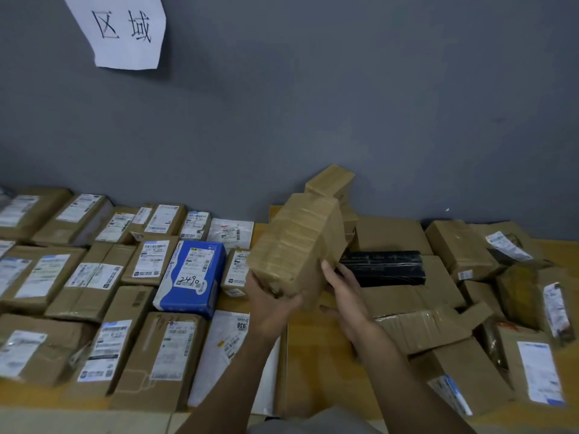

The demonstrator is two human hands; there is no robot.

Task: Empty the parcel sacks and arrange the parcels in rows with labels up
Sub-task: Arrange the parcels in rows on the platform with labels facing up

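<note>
The taped box [297,245] is held tilted above the tabletop [260,234], long axis running seven to one o'clock. The left hand [272,305] is clamped round its lower end; right hand [347,296] fingers [332,274] are pressed flat at three o'clock. Labelled rows [103,277] lie at nine o'clock.

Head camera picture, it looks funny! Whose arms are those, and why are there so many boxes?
The camera sits on a person's head, looking forward and down, so those arms are the person's own. No robot here. The left hand grips a taped brown box from below, and the right hand lies flat against its side. On the left, parcels lie in neat rows with white labels up, one of them a blue parcel. On the right is a jumbled pile not yet sorted, with a black parcel in it. A paper sign hangs on the grey wall.
</note>
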